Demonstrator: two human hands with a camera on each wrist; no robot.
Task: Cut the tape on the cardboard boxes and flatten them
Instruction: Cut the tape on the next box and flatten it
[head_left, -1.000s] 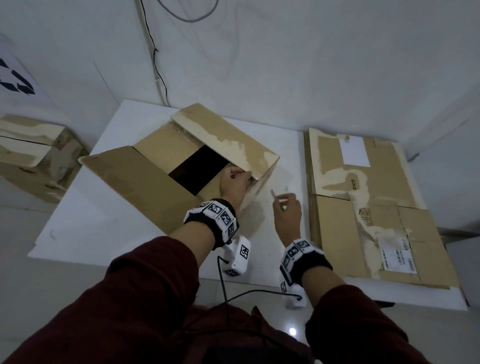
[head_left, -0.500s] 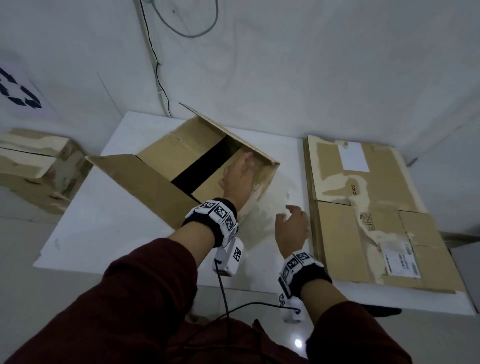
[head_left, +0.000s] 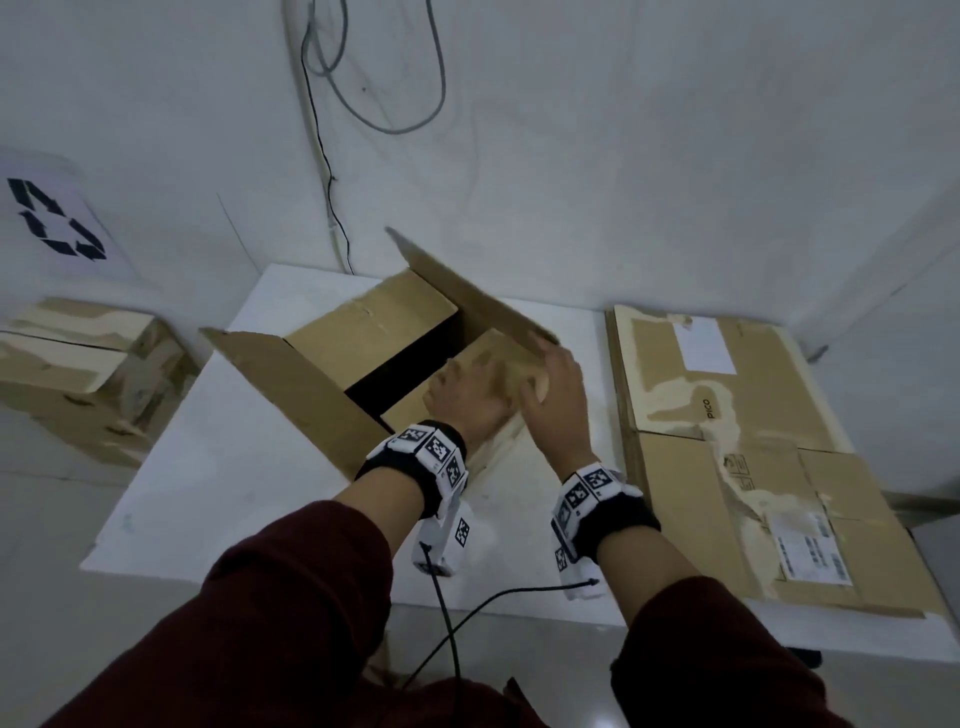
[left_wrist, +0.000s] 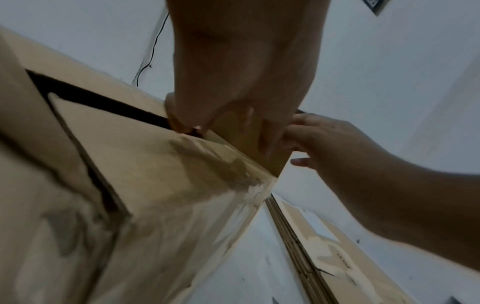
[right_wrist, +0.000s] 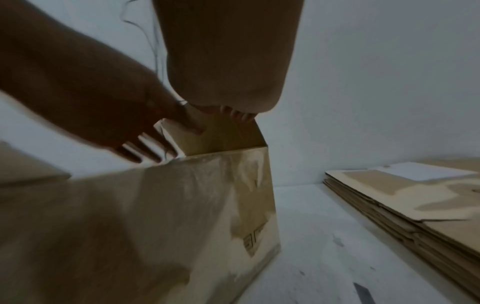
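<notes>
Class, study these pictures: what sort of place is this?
Probably a recycling or packing corner: a recycling sign on the wall, a stack of flattened cardboard boxes on a white table, another box awaiting.

Dim room: white table (head_left: 218, 483) against white wall (head_left: 623, 156) with dangling cables (head_left: 363, 93).

Both arms reach forward in dark red sleeves, marker bands on the wrists. The left hand (head_left: 470, 400) lies on the box's (head_left: 363, 338) near flap, fingers spread flat. Just right of it, the right hand (head_left: 558, 395) grips that box's raised flap.
</notes>
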